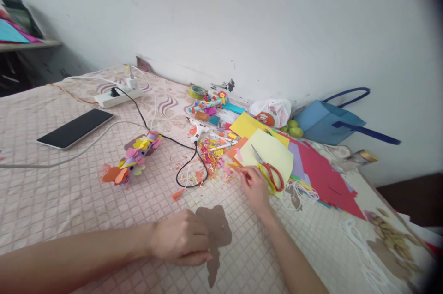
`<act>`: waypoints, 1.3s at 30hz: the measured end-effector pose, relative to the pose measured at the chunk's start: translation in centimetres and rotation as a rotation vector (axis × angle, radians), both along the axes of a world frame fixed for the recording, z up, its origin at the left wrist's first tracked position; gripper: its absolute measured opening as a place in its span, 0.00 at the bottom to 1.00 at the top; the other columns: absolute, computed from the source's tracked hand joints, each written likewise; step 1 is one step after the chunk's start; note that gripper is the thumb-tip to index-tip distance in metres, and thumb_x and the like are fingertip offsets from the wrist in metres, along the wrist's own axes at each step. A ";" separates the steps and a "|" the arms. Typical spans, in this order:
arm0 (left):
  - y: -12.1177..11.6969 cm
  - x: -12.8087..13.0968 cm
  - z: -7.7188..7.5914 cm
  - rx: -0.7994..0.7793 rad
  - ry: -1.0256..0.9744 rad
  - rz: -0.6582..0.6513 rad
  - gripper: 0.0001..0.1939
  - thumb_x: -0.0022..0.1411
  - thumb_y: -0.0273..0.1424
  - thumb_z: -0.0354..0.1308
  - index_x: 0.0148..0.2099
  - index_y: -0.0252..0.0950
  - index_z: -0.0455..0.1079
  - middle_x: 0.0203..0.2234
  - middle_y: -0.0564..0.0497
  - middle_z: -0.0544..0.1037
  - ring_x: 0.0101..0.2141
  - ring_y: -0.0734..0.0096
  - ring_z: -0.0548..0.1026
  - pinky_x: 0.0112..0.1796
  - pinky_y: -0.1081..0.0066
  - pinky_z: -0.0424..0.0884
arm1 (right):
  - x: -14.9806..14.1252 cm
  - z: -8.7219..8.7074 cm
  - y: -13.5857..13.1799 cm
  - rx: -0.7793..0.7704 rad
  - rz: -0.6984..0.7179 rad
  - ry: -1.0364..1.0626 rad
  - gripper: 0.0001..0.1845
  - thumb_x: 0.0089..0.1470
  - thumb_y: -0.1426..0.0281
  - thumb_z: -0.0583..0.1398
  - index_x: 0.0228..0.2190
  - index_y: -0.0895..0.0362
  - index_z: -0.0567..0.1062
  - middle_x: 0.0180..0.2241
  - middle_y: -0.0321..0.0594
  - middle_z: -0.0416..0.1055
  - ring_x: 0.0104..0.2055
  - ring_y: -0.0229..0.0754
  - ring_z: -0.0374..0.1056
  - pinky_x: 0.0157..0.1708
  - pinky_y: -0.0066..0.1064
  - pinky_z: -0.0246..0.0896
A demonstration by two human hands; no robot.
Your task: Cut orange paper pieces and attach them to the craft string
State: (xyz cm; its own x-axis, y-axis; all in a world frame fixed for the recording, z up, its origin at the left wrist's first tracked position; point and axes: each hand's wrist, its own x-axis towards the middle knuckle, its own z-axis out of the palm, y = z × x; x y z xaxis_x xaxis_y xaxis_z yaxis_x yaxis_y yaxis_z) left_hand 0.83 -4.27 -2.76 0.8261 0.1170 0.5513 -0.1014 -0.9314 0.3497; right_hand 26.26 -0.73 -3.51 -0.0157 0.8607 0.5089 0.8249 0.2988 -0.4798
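Note:
My left hand rests on the pink quilted cloth with its fingers curled, pressing the near edge of a brown paper cut-out. Farther out, my right hand pinches a small paper scrap beside the pale yellow sheet. Red-and-yellow handled scissors lie on that sheet, just right of my right hand. A heap of coloured paper scraps lies just beyond my right hand.
A white glue gun with a black cord lies mid-table. Left of it are a roll decorated with paper flowers, a phone and a power strip. Coloured paper sheets, a blue bag and tape lie by the wall.

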 end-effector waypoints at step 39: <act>4.2 1.6 1.8 -0.778 -0.194 0.521 0.12 0.64 0.32 0.47 0.43 0.32 0.68 0.32 0.47 0.76 0.29 0.74 0.74 0.31 0.73 0.70 | -6.2 0.7 -1.7 0.127 0.166 0.284 0.25 0.51 0.66 0.61 0.50 0.52 0.62 0.49 0.47 0.62 0.52 0.48 0.60 0.46 0.43 0.65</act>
State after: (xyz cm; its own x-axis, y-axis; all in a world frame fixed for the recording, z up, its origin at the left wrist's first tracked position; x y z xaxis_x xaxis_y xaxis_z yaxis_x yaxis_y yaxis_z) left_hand 2.46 -0.10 -1.00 0.4690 0.8356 0.2860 0.1386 -0.3895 0.9106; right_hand 20.10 -2.39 -2.84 0.0077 0.7881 0.6155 0.5987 0.4894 -0.6340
